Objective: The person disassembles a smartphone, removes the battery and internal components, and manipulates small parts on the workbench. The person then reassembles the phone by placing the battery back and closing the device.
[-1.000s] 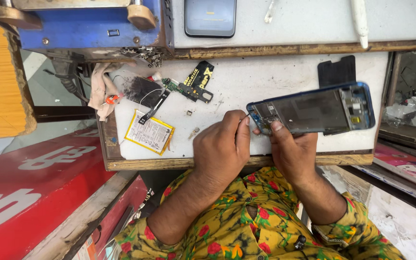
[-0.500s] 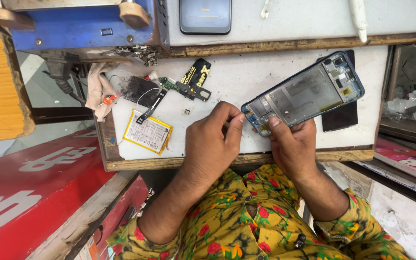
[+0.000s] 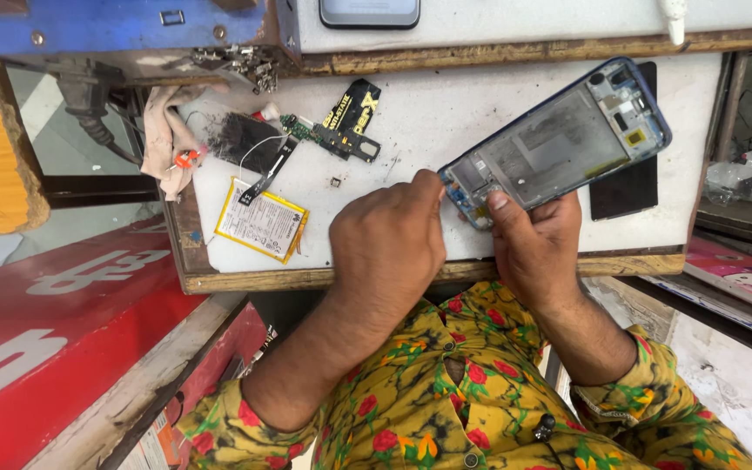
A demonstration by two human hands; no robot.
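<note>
Cloth (image 3: 163,130): crumpled, at the far left edge of the white work board (image 3: 411,130).
Battery (image 3: 261,220): flat, yellow-edged, lying near the board's left side.
Circuit strip (image 3: 341,130): black and green, far of the battery.
Left hand (image 3: 389,239): fingers curled, tips pinched at the phone frame's near-left end.
Phone frame (image 3: 559,139): blue, opened, tilted, held above the board's right half.
Right hand (image 3: 533,248): gripping the frame from beneath, thumb on top.

Opened phone frame (image 3: 559,139) with glossy blue plastic rim and matt grey metal inside, scuffed matt white worktop (image 3: 446,122) edged in rough worn wood, yellow paper-wrapped battery (image 3: 261,220), crumpled pale cloth (image 3: 165,130), glossy red board (image 3: 54,322)
</note>
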